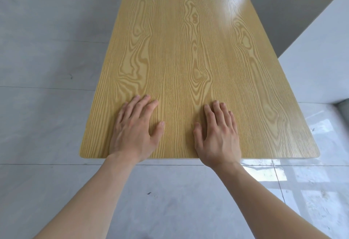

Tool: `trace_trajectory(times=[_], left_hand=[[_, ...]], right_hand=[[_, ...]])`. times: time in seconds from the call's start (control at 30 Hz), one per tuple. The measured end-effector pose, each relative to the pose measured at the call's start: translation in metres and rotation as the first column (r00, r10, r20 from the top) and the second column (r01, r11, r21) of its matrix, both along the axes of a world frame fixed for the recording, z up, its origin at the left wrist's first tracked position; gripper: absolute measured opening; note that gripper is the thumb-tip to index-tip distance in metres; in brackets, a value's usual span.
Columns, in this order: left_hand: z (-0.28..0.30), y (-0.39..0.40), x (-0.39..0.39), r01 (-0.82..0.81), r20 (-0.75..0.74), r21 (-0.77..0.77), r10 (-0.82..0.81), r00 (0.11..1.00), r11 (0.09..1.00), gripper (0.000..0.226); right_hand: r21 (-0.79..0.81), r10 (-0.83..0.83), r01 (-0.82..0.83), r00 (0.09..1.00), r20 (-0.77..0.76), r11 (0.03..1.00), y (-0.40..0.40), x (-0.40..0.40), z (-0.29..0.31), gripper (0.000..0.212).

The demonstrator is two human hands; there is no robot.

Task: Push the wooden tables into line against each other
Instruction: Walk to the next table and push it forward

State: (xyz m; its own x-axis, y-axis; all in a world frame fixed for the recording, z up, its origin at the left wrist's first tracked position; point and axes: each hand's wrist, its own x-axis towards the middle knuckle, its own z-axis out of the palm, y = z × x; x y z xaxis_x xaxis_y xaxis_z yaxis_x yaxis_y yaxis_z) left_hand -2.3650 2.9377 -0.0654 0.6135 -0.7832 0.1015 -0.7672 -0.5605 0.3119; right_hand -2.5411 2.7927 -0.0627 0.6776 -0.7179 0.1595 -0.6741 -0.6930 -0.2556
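Two bare forearms reach in over grey floor tiles (56, 125). Left hand (135, 128) lies flat, palm down, on the near end of the wooden bench (188, 50) — fingers (143, 104) extended, slightly spread, gripping nothing. Right hand (219, 135) beside it, apart, same flat pose with fingers loosely fanned. Bench top runs away lengthwise — far right, a white wall (321, 59) close alongside. No writing readable.
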Motion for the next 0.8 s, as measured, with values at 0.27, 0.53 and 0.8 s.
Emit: trace_trajectory(times=[0.27,0.53,0.8], left_hand=[[-0.001,-0.012,0.016,0.001,-0.003,-0.004,-0.002,1.0,1.0,0.061],[-0.005,-0.012,0.017,0.004,0.01,0.003,-0.004,1.0,1.0,0.06],[0.011,-0.011,0.014,0.05,-0.051,0.112,-0.045,0.998,0.992,0.065]], right_hand=[[-0.006,-0.011,0.011,1.0,-0.011,1.0,-0.01,0.016,-0.001,0.063],[-0.003,-0.009,0.009,1.0,0.011,1.0,-0.012,0.015,-0.006,0.062],[0.064,0.007,-0.002,0.997,-0.073,0.998,-0.01,0.015,0.008,0.062]])
